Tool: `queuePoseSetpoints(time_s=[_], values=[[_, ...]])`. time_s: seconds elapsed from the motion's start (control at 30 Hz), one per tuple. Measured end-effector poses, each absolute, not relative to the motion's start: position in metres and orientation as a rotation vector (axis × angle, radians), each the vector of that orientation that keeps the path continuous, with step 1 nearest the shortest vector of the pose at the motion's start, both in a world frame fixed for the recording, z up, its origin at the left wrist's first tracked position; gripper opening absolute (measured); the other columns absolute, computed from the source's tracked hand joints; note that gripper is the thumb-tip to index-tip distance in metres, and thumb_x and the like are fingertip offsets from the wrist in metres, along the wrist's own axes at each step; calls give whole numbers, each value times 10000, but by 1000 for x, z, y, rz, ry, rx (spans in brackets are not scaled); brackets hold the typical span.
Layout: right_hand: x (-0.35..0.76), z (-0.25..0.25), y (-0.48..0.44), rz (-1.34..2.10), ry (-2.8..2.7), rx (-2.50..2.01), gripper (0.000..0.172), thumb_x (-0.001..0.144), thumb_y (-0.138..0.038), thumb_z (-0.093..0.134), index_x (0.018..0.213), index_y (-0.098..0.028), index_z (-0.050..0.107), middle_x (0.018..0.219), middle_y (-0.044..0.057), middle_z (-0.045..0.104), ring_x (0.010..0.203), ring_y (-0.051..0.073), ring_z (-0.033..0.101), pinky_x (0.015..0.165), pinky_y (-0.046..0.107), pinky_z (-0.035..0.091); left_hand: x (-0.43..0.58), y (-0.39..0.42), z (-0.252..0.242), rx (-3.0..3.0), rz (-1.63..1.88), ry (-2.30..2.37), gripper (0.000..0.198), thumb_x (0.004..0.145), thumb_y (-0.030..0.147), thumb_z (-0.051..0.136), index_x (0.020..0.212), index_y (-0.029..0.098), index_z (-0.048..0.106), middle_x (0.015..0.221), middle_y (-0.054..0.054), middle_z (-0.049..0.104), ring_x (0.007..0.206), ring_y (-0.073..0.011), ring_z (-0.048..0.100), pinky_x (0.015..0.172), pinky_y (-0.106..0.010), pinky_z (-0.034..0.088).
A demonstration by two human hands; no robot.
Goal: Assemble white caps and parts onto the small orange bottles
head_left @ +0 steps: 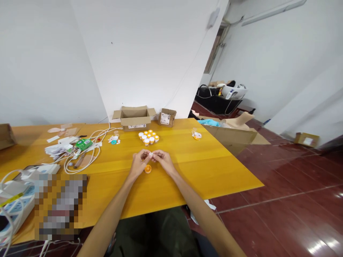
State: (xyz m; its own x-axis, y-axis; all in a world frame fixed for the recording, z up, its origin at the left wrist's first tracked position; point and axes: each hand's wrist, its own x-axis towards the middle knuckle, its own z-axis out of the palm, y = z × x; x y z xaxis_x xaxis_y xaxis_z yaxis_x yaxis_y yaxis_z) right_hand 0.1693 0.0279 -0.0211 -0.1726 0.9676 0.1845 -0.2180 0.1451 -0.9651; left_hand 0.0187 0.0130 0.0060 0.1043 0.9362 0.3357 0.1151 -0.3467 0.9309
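Note:
My left hand (139, 162) and my right hand (164, 160) meet over the yellow table (203, 171), fingers pinched together on one small white part (150, 155) held between them. An orange cap (147, 169) lies on the table just under my left hand. A cluster of several small white jars with orange lids (149, 137) stands a little farther back.
An open cardboard box (134, 118) and a smaller box (167, 117) sit at the far edge by the wall. White cables (88, 150), a green packet (84, 144) and power strips (16, 200) crowd the left side. More small parts (196, 135) lie at right.

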Motion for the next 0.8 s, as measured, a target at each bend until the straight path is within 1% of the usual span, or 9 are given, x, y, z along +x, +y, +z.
queuePoseSetpoints(time_s=[0.1,0.23,0.37,0.53,0.67,0.73,0.8], values=[[168,-21,27,1294,-1273,-835,341,688,-537,774,768,-215,699,698,17,714,625,161,644,635,298,539,19,13,6,1590,1338,1038,168,758,337,726,818,186,679,766,-20,717,716,-156,664,709,-265,537],[166,-20,24,1255,-1326,-840,355,713,-561,742,797,-218,711,722,21,721,641,171,652,629,299,537,18,12,5,1597,1359,1038,177,783,363,702,809,191,665,789,-23,716,741,-160,664,728,-269,525],[167,-19,20,1085,-1401,-888,330,816,-538,642,830,-217,716,757,28,725,692,186,654,623,293,526,19,13,5,1555,1397,1027,210,797,401,686,828,198,647,799,-20,708,760,-166,667,741,-279,523],[170,-23,19,692,-1487,-1084,237,910,-375,522,880,-223,702,863,53,724,788,213,663,694,321,532,19,14,3,1463,1417,1007,252,798,440,683,852,201,625,775,-11,688,744,-169,673,765,-305,539],[170,-29,23,419,-1712,-1198,190,901,-232,536,1000,-241,698,1013,74,696,948,234,643,841,360,522,19,15,1,1428,1447,1036,262,791,449,690,835,200,620,782,-11,680,728,-166,660,749,-306,543],[169,-31,25,321,-1849,-1248,169,881,-186,574,979,-243,700,1045,81,677,987,242,622,885,372,501,19,15,0,1432,1437,1042,255,792,442,687,836,200,623,781,-9,675,728,-162,652,744,-300,540],[169,-31,27,258,-1959,-1275,130,872,-160,597,907,-241,693,1008,78,664,944,239,611,869,370,489,18,15,-1,1444,1413,1051,243,795,431,682,849,199,630,788,-9,677,734,-160,648,747,-293,537]])
